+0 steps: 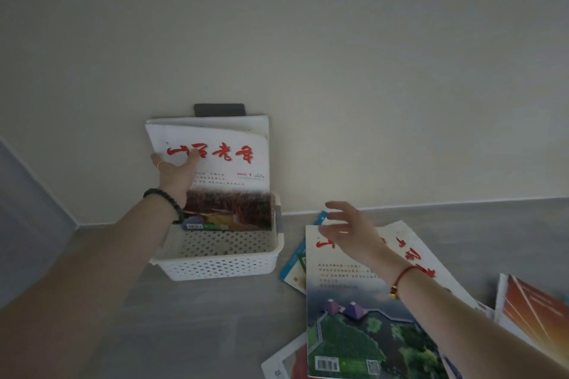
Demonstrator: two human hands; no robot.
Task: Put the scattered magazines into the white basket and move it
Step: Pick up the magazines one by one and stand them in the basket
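Observation:
A white perforated basket (215, 264) stands on the grey floor against the wall. Magazines stand upright in it, leaning on the wall; the front one (234, 163) is white with red characters. My left hand (177, 172) presses flat against that cover near its left edge. My right hand (351, 232) hovers with fingers spread just above a magazine with a green landscape cover (354, 332) lying on the floor right of the basket. More magazines lie under and around it: a blue-edged one (294, 268) and an orange one (535, 311).
A dark grey plate (219, 109) is fixed to the wall behind the upright magazines. A grey panel (24, 194) meets the wall at the far left. Another magazine (286, 361) pokes out at the bottom edge.

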